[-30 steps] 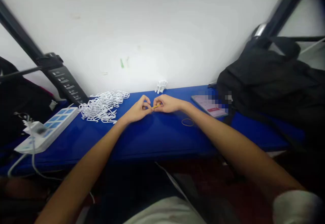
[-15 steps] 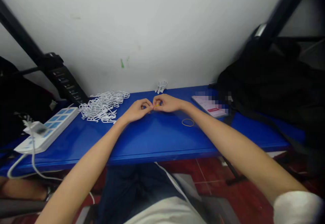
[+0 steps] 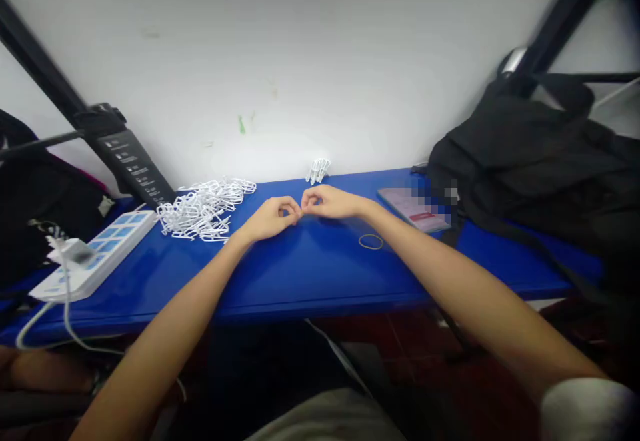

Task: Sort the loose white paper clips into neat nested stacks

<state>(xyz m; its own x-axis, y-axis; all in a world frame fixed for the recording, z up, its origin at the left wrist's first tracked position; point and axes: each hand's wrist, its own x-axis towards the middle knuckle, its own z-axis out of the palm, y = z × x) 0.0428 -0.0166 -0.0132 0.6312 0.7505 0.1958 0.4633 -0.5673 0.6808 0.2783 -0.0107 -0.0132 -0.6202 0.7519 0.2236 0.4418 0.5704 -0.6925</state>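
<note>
Over the middle of the blue table (image 3: 300, 274), my left hand (image 3: 274, 218) and my right hand (image 3: 330, 201) meet at the fingertips. Both are closed in a pinch on a thin yellowish rubber band (image 3: 302, 212), mostly hidden by the fingers. Nearer to me, below the right wrist, another rubber band (image 3: 371, 241) lies flat as an open loop. To the left of my left hand sits a tangled heap of white bent-wire hooks (image 3: 205, 209). A small cluster of similar white hooks (image 3: 318, 171) stands against the wall, just beyond my right hand.
A phone with a lit screen (image 3: 415, 211) lies right of my right forearm. On the far right is a black bag (image 3: 530, 154). At left a white power strip (image 3: 95, 257) carries a plug and cable; a black labelled box (image 3: 135, 164) leans behind it.
Both hands stay in nearly the same place, fingertips still together. The yellow band between them shows less than before. The picture's brightness has shifted.
</note>
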